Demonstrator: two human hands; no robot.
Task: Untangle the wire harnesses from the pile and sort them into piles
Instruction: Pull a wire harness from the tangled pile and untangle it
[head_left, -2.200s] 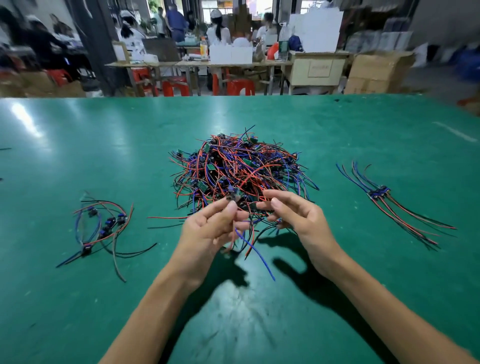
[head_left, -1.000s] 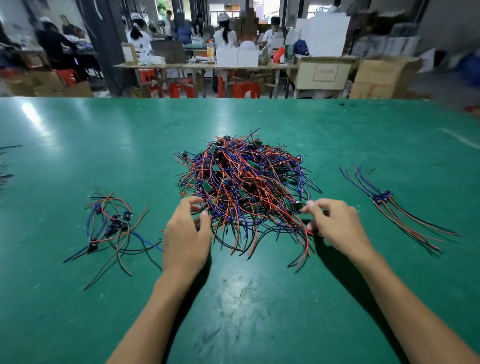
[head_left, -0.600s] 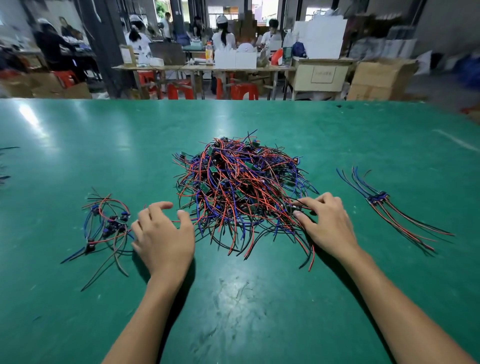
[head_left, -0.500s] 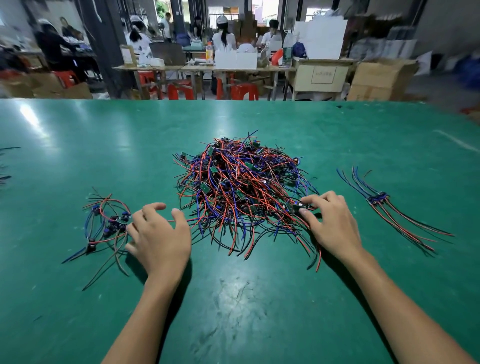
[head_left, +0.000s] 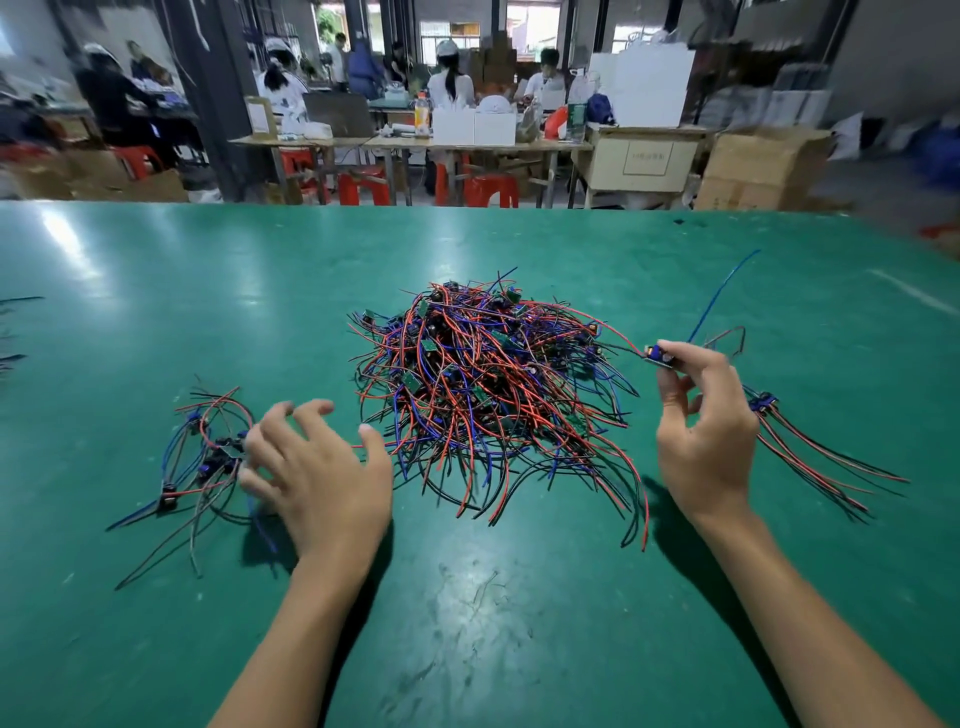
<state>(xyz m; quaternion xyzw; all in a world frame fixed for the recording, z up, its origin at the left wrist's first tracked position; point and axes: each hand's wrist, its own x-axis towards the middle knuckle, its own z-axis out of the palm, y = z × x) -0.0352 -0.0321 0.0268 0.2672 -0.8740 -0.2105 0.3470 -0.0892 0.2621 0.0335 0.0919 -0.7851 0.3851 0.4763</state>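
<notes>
I see a big shiny green table (head_left: 156, 291) with a tangled pile of red, blue and black wire harnesses (head_left: 483, 384) in the middle, a small sorted bunch (head_left: 208, 457) on the left and another small bunch (head_left: 810, 441) on the right. My left hand (head_left: 317, 478) has its fingers spread wide and holds nothing, just beside the left bunch, while my right hand (head_left: 706, 436) pinches one harness (head_left: 662, 358) by its little board, lifted at the pile's right edge. Far behind the table the room has wooden benches (head_left: 415, 145), red stools (head_left: 488, 189), cardboard boxes (head_left: 763, 166) and people sitting at work.
</notes>
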